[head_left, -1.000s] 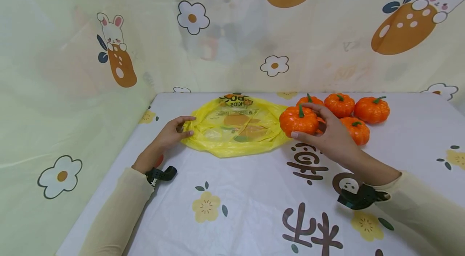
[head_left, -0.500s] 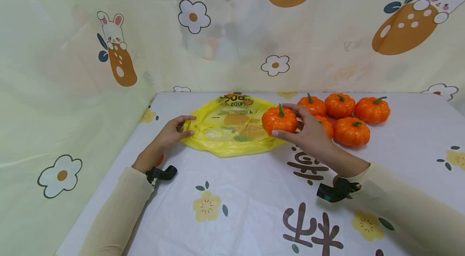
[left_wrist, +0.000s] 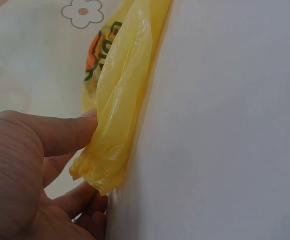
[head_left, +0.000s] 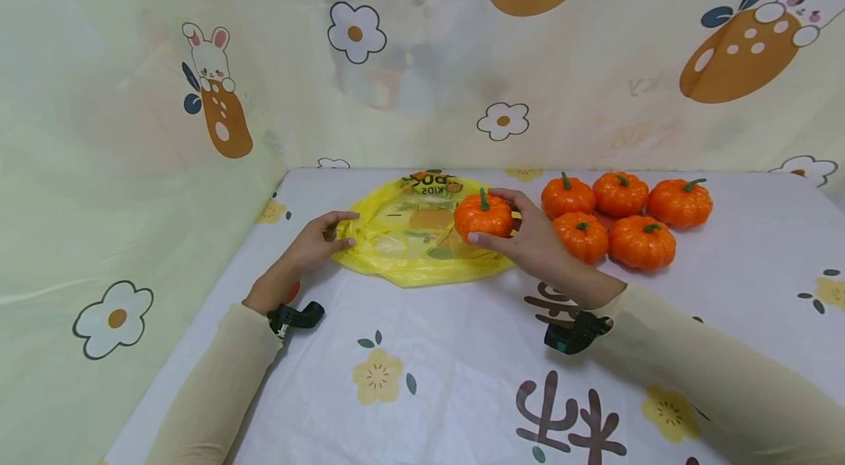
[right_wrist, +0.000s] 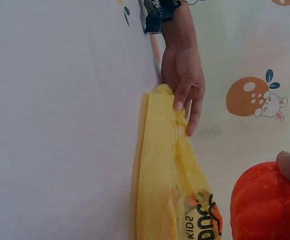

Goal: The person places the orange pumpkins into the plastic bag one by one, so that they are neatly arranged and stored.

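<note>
In the head view my right hand [head_left: 531, 234] grips a small orange pumpkin [head_left: 480, 218] by its right side, thumb in front and fingers behind. The pumpkin is held over the right part of a yellow plastic bag [head_left: 396, 271], its green stem upward. In the right wrist view the pumpkin [right_wrist: 265, 205] shows with a fingertip on it. At the bag's left end, my left hand [head_left: 317, 239] holds the rim between thumb and fingers. The left wrist view shows the thin plastic [left_wrist: 120, 115] bunched at these fingers; some fingertips are hidden behind it.
Several more orange pumpkins [head_left: 642, 243] stand grouped on the table [head_left: 462, 348] to the right of the bag. A patterned cloth [head_left: 422, 83] hangs behind the table, and another side of it [head_left: 99, 193] rises on the left.
My right hand has carried the pumpkin leftward from beside the group of pumpkins to over the bag. My left hand and the bag have stayed in place.
</note>
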The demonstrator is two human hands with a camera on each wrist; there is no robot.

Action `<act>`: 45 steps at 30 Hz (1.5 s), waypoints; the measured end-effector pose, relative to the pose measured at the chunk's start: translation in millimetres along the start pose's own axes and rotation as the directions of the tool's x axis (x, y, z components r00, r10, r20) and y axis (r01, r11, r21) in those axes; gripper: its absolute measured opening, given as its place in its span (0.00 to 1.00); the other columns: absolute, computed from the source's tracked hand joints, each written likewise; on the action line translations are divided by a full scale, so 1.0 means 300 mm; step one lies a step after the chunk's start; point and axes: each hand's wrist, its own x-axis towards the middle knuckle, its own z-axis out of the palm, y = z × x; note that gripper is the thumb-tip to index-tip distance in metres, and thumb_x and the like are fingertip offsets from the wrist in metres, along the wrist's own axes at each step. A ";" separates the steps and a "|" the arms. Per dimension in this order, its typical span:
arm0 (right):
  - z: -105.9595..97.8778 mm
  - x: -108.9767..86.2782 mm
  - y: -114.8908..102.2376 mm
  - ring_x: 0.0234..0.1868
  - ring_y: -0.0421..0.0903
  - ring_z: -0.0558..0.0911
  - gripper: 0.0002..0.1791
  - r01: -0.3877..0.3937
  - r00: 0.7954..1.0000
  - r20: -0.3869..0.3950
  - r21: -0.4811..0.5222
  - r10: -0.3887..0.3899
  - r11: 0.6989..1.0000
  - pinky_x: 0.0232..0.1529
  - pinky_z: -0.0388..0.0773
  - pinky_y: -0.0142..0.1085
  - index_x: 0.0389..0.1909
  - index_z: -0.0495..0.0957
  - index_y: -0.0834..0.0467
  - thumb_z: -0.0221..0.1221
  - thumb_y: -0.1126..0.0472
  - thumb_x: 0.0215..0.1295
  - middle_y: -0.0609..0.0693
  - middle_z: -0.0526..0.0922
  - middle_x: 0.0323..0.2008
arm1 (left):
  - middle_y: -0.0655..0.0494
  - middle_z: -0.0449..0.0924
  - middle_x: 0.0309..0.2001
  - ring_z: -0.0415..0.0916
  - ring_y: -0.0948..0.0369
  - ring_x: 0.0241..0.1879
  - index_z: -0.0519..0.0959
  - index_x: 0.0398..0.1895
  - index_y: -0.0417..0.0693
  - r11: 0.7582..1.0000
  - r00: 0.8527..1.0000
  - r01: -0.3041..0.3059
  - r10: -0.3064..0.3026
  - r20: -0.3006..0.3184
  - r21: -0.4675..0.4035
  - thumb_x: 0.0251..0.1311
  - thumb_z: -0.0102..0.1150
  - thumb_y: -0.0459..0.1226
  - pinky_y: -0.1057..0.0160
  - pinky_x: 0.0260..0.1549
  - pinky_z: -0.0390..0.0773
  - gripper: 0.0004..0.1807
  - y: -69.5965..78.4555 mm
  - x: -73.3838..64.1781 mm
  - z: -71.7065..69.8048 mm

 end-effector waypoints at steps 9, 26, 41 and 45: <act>0.054 0.054 -0.011 0.63 0.58 0.71 0.49 0.013 1.000 0.021 0.046 -0.014 0.999 0.63 0.75 0.51 0.75 0.54 0.50 0.70 0.46 0.57 0.56 0.62 0.70 | 0.48 0.61 0.74 0.57 0.47 0.74 0.70 0.68 0.54 1.000 1.000 -0.008 0.008 0.005 0.015 0.65 0.61 0.38 0.45 0.73 0.58 0.27 -0.005 -0.001 -0.005; 0.134 0.126 -0.018 0.66 0.56 0.69 0.47 0.003 1.000 0.029 0.070 -0.005 0.998 0.66 0.72 0.51 0.74 0.55 0.50 0.70 0.51 0.58 0.54 0.62 0.70 | 0.46 0.62 0.74 0.58 0.47 0.72 0.71 0.67 0.52 1.000 1.000 -0.023 0.023 0.005 0.005 0.64 0.62 0.37 0.45 0.73 0.57 0.27 -0.008 0.014 0.002; 0.187 0.193 -0.003 0.67 0.56 0.70 0.46 0.043 0.999 0.010 0.007 -0.043 0.999 0.67 0.70 0.52 0.72 0.60 0.50 0.72 0.50 0.54 0.53 0.63 0.72 | 0.46 0.62 0.73 0.58 0.47 0.72 0.71 0.67 0.52 0.999 0.999 -0.040 0.040 0.007 -0.011 0.64 0.62 0.37 0.44 0.73 0.57 0.27 -0.014 0.014 0.001; 0.199 0.211 -0.012 0.67 0.57 0.69 0.47 0.034 0.999 0.013 -0.021 -0.033 0.999 0.68 0.69 0.53 0.72 0.60 0.49 0.73 0.49 0.53 0.54 0.64 0.72 | 0.46 0.62 0.73 0.57 0.47 0.73 0.71 0.67 0.52 0.999 0.999 -0.040 0.040 0.006 -0.019 0.64 0.62 0.37 0.45 0.73 0.57 0.27 -0.013 0.011 0.002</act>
